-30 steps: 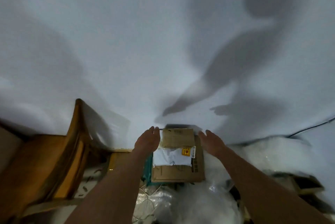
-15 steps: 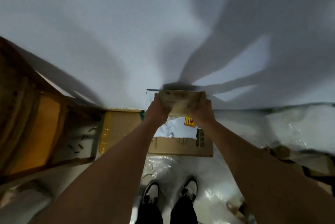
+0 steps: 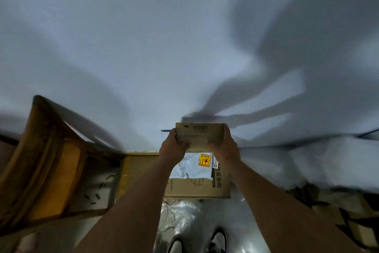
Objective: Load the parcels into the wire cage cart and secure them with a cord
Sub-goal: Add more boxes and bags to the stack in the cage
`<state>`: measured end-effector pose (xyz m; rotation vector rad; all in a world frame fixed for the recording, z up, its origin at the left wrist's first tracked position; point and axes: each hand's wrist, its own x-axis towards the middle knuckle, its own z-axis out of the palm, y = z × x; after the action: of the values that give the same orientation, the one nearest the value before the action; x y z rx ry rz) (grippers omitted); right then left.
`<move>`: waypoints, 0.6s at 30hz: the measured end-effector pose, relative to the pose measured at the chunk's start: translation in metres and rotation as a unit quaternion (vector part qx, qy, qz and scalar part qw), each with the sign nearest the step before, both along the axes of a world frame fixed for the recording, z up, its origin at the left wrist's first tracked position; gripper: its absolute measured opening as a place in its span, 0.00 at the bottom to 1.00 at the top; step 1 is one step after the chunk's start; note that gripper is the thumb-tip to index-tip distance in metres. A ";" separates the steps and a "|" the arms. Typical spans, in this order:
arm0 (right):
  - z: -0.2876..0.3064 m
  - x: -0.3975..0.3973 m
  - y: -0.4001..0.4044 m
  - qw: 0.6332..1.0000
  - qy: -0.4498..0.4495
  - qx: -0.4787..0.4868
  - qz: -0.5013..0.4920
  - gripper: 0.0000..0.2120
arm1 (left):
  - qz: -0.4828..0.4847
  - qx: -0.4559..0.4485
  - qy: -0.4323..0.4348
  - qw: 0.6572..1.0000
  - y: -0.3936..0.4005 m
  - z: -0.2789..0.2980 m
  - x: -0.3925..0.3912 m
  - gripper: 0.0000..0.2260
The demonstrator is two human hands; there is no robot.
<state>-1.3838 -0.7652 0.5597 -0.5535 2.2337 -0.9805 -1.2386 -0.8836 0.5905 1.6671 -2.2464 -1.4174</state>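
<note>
The left hand [image 3: 174, 146] and the right hand [image 3: 225, 148] clasped a small cardboard parcel [image 3: 200, 133] by its two ends, fingers curled tight round it; it hung above a bigger carton [image 3: 220, 187] by the wall; it looked light and stiff, best held at the ends; no cart showed.

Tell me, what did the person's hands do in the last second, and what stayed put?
Both hands, the left hand and right hand, were open beside the small cardboard box a second ago; they closed on its sides and lifted it. The bigger box with the white parcel stayed below, and the wooden chair kept its place.
</note>
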 end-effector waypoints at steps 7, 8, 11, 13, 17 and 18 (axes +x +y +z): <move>0.113 -0.014 0.087 0.997 0.051 0.025 -0.047 0.42 | -0.067 -0.017 0.088 0.994 0.058 0.094 -0.018 0.22; 0.132 -0.017 0.106 0.995 0.068 0.022 -0.066 0.43 | -0.087 -0.021 0.107 0.990 0.072 0.109 -0.026 0.22; 0.176 -0.017 0.177 0.984 0.107 0.000 -0.144 0.43 | -0.165 -0.048 0.144 0.974 0.123 0.145 -0.053 0.24; 0.199 -0.007 0.238 0.975 0.119 0.007 -0.185 0.44 | -0.215 -0.036 0.157 0.963 0.175 0.164 -0.063 0.25; 0.235 0.011 0.375 0.950 0.131 0.025 -0.281 0.44 | -0.317 -0.004 0.165 0.934 0.291 0.201 -0.088 0.25; 0.242 0.016 0.413 0.941 0.139 0.027 -0.308 0.43 | -0.346 0.004 0.180 0.921 0.326 0.208 -0.093 0.25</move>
<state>-1.3683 -0.3520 0.8021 0.0617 2.7581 -1.1894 -1.3317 -0.5576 0.7987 0.5125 -2.6879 -1.6492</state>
